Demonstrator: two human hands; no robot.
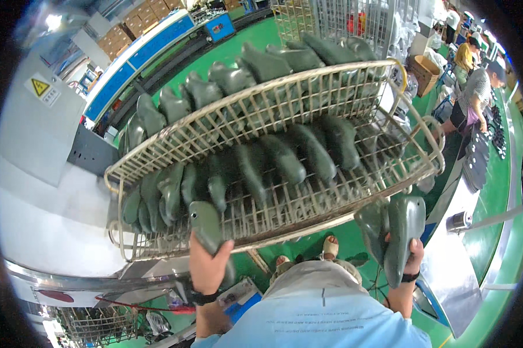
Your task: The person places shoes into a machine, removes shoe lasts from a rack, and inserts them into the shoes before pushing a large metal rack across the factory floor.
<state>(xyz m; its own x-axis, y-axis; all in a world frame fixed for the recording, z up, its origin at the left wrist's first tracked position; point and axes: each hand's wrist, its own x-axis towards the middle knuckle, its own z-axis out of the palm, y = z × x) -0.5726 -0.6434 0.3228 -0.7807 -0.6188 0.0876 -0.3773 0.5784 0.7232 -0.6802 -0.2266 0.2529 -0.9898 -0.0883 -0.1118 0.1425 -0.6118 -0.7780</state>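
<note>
My left hand [208,268] grips a green shoe last [206,223] in front of the wire rack's near side; a small hole shows near its upper end. Another green shape shows partly below that hand. On the right, my right hand [414,258] is closed on a pair of shoe lasts [405,232], held upright side by side off the rack's near right corner. Between my hands stands a cream wire rack [308,223]. Several green lasts [282,159] lean in a row on its lower level, and more lasts [264,64] line the upper one.
A grey cabinet [32,133] with a warning sign stands close on the left. To the right runs a green-topped work line [493,220], where a person [476,93] handles dark parts. Blue-sided conveyor equipment [157,49] lies beyond the rack. Another wire rack [93,325] sits lower left.
</note>
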